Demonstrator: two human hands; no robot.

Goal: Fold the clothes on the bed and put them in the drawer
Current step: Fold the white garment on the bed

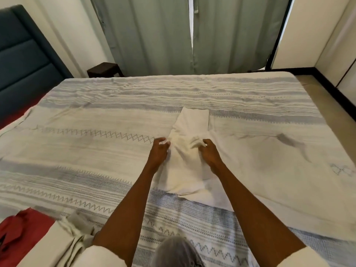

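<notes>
Where curtains (154, 35) hang, striped bedspread (96, 160).

- One bed (96, 170)
- One cream garment (185, 160) at the bed's middle
- One red cloth (17, 228) at the bed's near left corner
- Two hands on the garment: left (159, 153), right (210, 153)
- Two curtains (146, 33) beyond the bed
</notes>
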